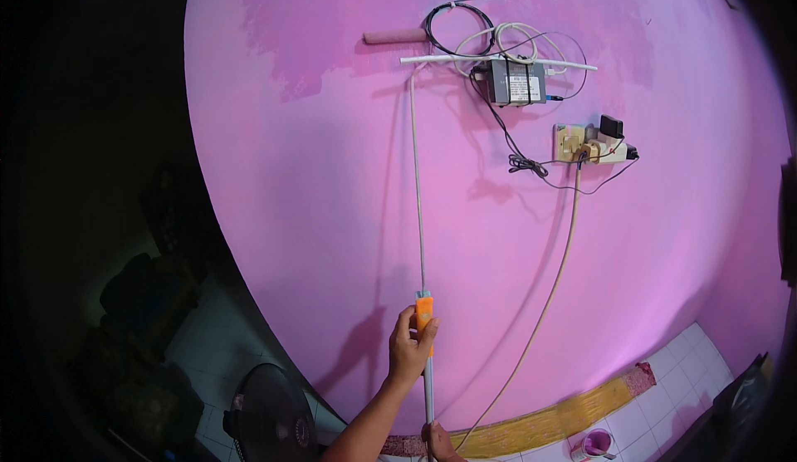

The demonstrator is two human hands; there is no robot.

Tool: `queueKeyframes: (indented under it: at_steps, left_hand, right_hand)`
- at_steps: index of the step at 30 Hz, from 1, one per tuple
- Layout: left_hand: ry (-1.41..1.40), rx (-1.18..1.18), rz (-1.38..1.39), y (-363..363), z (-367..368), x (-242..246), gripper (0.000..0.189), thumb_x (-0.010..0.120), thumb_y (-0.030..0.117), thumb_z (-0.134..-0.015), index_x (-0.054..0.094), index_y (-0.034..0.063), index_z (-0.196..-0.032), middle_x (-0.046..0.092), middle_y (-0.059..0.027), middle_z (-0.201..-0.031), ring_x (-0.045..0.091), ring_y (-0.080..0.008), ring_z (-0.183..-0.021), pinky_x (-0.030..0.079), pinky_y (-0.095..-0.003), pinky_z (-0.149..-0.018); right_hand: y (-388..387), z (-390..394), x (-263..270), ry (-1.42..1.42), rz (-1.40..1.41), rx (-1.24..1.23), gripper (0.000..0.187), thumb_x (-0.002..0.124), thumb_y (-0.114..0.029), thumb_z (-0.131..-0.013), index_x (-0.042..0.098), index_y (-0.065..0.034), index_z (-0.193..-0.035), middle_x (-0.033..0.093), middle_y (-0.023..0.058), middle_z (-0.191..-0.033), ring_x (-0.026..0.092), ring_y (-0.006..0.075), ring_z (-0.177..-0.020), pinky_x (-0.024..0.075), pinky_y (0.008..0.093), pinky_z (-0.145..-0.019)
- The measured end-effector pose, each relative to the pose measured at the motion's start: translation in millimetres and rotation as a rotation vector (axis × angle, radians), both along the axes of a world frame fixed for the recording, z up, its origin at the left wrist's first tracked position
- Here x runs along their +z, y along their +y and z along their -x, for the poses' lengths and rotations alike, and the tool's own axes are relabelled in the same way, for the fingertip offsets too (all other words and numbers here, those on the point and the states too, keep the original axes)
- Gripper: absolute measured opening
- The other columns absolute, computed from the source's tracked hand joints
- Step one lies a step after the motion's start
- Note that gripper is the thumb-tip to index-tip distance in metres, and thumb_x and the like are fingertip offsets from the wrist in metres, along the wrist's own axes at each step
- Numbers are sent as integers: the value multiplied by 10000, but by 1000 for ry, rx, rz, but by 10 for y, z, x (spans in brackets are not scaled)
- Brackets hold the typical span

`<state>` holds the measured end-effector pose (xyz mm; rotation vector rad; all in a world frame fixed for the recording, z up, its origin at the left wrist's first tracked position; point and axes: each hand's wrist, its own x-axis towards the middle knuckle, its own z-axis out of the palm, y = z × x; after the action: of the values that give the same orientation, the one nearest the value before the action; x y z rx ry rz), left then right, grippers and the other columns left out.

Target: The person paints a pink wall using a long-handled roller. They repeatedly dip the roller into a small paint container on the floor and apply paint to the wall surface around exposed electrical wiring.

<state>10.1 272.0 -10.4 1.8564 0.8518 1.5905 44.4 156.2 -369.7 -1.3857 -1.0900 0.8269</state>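
A paint roller (393,37) rests against the pink wall (311,213), on a long wire frame (416,182) that runs down to an orange handle (424,312). My left hand (410,350) is closed around this handle. Lower down, at the bottom edge, my right hand (441,442) grips the grey extension pole (429,393) joined to the handle. Darker pink patches (299,32) show on the upper wall near the roller. The roller sits just left of a black coiled cable (461,29), and its frame passes close to the left end of a white rod (436,59).
A router-like box (517,82) with cables hangs on the wall. Plugs and adapters (604,144) fill a socket, with a cord (560,263) hanging below. On the tiled floor are a yellow sheet (548,418), a paint tub (593,446) and, at left, a fan (271,415).
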Motion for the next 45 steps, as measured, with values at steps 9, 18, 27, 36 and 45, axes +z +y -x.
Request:
queueKeyframes:
  at_steps: [9,18,27,36,45]
  left_hand:
    - [41,-54,90,-184,62,-371,450,746,247,-919,532,22,-1245,665,-76,-989,653,-144,-843,529,-285,-683]
    - [2,7,4,-71,110,-163,463,771,293,-897,572,26,-1218,683,-77,-920,648,-155,-724,525,-292,-607]
    - [-61,-40,13,-368,148,-442,449,772,271,-897,572,23,-1214,685,-70,-925,664,-159,-758,537,-289,-621]
    - [-70,39,-20,-216,403,-244,423,753,277,-911,575,27,-1203,682,-69,-901,662,-157,-754,531,-294,-614]
    - [-52,25,-72,68,534,565,421,735,312,-923,581,31,-1197,688,-79,-875,674,-185,-760,530,-323,-649]
  right_hand:
    - [-195,34,5,-19,54,-15,572,247,-494,-1085,527,-46,-865,499,60,-749,486,211,-722,450,391,-702]
    - [-190,76,129,-6,45,-8,573,247,-493,-1085,528,-45,-863,499,62,-750,487,215,-727,449,393,-707]
    - [-399,180,50,-45,70,-22,575,248,-493,-1085,528,-44,-861,498,64,-751,488,218,-732,448,395,-712]
    - [-408,321,333,-34,57,-12,576,249,-493,-1086,529,-43,-859,498,66,-752,489,221,-737,448,397,-716]
    - [-51,513,874,80,-68,26,557,236,-452,-1100,504,-40,-838,488,63,-744,484,191,-708,435,344,-674]
